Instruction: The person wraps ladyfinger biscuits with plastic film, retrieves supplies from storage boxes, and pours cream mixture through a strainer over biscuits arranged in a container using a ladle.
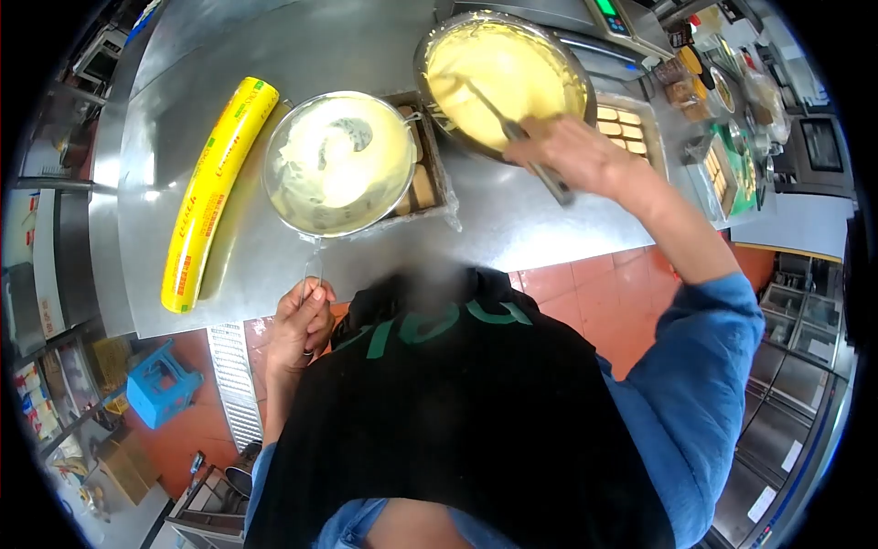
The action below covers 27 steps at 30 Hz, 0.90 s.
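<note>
My left hand [302, 316] is closed round the thin wire handle of a round metal sieve [399, 188]. Pale cream [338, 165] lies in the sieve, smeared over its mesh. Beneath the sieve, partly covered by it, is a tray [444, 188] with brown-edged biscuit-like pieces [422, 186]. My right hand [576, 156], slightly blurred, grips the dark handle of a spatula [494, 108]. The spatula's blade is in yellow creamy batter [503, 59] inside a large metal bowl [590, 78].
A long yellow roll of film [219, 197] lies left of the sieve on the steel table [494, 220]. Behind my right hand is a second tray [657, 137] with rows of pale pieces. A scale [631, 32] and several jars [677, 69] stand at the back right. A blue stool [163, 384] is on the floor.
</note>
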Tool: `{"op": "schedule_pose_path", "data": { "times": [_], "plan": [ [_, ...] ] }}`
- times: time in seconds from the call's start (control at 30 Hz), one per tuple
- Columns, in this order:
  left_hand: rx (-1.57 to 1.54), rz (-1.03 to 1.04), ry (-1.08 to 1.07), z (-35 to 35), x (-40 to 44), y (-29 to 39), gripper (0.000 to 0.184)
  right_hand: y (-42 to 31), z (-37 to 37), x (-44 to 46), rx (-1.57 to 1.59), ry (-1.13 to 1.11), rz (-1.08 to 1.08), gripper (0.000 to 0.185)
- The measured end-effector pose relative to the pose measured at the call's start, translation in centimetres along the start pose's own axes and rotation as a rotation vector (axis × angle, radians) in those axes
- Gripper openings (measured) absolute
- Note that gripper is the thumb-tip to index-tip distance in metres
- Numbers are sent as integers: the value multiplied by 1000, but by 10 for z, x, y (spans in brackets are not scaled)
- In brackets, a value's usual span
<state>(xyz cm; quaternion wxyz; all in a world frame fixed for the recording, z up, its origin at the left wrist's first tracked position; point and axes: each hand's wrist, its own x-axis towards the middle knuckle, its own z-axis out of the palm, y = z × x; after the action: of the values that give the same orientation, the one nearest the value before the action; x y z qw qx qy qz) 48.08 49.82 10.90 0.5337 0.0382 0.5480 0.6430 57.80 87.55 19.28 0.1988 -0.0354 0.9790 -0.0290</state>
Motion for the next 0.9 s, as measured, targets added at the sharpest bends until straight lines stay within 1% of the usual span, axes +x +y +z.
{"op": "schedule_pose_path", "data": {
  "times": [0.07, 0.17, 0.27, 0.3, 0.4, 0.5, 0.6, 0.73, 0.83, 0.9],
  "plan": [
    [33, 4, 2, -2, -1, 2, 21, -7, -2, -26, -33, -26, -61, 32],
    [54, -3, 21, -1, -2, 4, 22, -13, -38, -52, 60, -221, 38, 26],
    [39, 31, 28, 2, 0, 2, 21, 9, -29, -58, -233, 44, -64, 19],
    [37, 45, 26, 3, 0, 1, 21, 16, -24, -47, -367, -3, 20, 17],
    [24, 7, 67, 8, -1, 3, 21, 54, -4, -12, -564, 131, -156, 18],
    [4, -3, 105, 16, -4, 0, 21, 81, 19, -3, -560, 213, -258, 19],
    [-67, 13, 138, 25, -4, -1, 19, 80, 14, -13, -558, -250, -159, 22],
    [-95, 35, 169, 28, -3, -3, 20, 43, 6, -47, -371, -113, -50, 10],
    [-100, 46, 170, 27, 0, -5, 19, 28, -9, -53, 113, -4, 51, 8],
    [-98, 18, 150, 23, -4, -7, 19, 30, 3, -48, 562, 294, 111, 13]
  ]
}}
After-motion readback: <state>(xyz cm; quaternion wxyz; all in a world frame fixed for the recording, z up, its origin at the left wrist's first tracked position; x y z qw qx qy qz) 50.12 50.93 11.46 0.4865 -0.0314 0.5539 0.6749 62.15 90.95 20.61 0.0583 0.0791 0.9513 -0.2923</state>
